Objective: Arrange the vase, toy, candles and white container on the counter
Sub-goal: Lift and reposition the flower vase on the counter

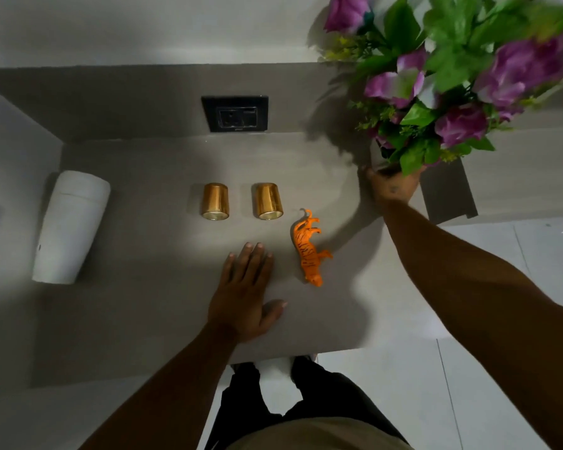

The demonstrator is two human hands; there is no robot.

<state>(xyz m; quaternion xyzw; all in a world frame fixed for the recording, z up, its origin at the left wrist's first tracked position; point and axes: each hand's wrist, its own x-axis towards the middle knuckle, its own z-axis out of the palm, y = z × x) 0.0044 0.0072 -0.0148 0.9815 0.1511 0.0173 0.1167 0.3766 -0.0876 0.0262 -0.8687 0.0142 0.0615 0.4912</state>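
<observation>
My right hand grips the base of the vase at the counter's far right; purple flowers and green leaves hide most of the vase. My left hand lies flat and open on the grey counter, fingers spread, holding nothing. An orange toy tiger lies on its side just right of that hand. Two gold candle holders stand side by side behind my left hand. The white container stands at the counter's left.
A black wall socket sits on the backsplash behind the candles. A dark gap opens at the counter's right end beside the vase. White floor tiles lie beyond the counter's front and right edges.
</observation>
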